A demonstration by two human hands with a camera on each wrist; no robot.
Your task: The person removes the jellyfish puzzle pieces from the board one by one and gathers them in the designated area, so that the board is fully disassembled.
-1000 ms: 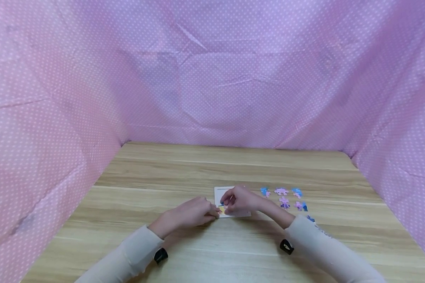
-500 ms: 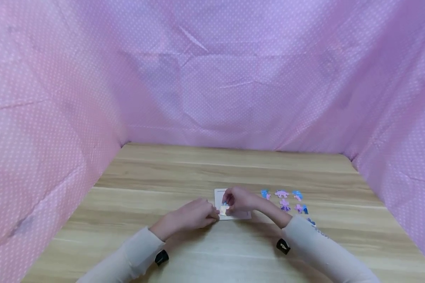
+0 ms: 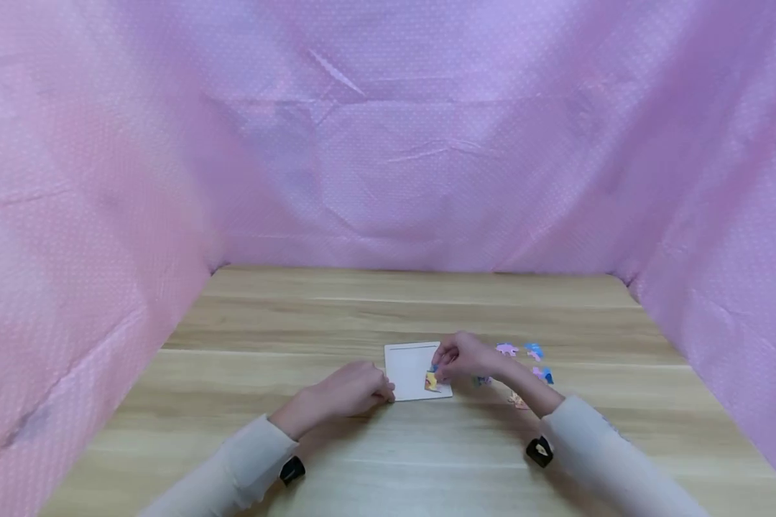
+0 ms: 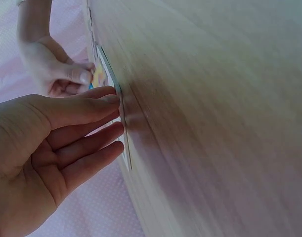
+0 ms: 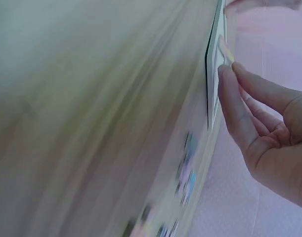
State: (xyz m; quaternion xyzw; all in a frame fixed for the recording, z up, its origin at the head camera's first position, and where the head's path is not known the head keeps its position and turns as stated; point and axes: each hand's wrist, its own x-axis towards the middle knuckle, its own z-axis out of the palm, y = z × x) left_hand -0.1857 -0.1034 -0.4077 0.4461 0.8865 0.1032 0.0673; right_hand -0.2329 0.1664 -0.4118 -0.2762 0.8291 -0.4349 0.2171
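Observation:
A white puzzle board (image 3: 406, 368) with a raised rim lies flat on the table in the head view. My left hand (image 3: 357, 388) is at its lower left corner; in the left wrist view the slightly bent fingers (image 4: 94, 160) and thumb touch the board's edge. Above the board's right part, my right hand (image 3: 462, 353) pinches a yellow jigsaw piece (image 3: 431, 381) with some blue on it between thumb and fingers. That piece (image 5: 225, 51) appears tilted in the right wrist view; whether it touches the board, I cannot tell.
Several loose pink and blue jigsaw pieces (image 3: 534, 351) lie right of the board, some partly behind the right forearm. The wooden table (image 3: 284, 316) is enclosed by pink dotted cloth (image 3: 375, 179) at the back and sides.
My right hand has moved the yellow piece from the board's lower left to its right part, its pale side showing midway. The left hand has stayed at the corner.

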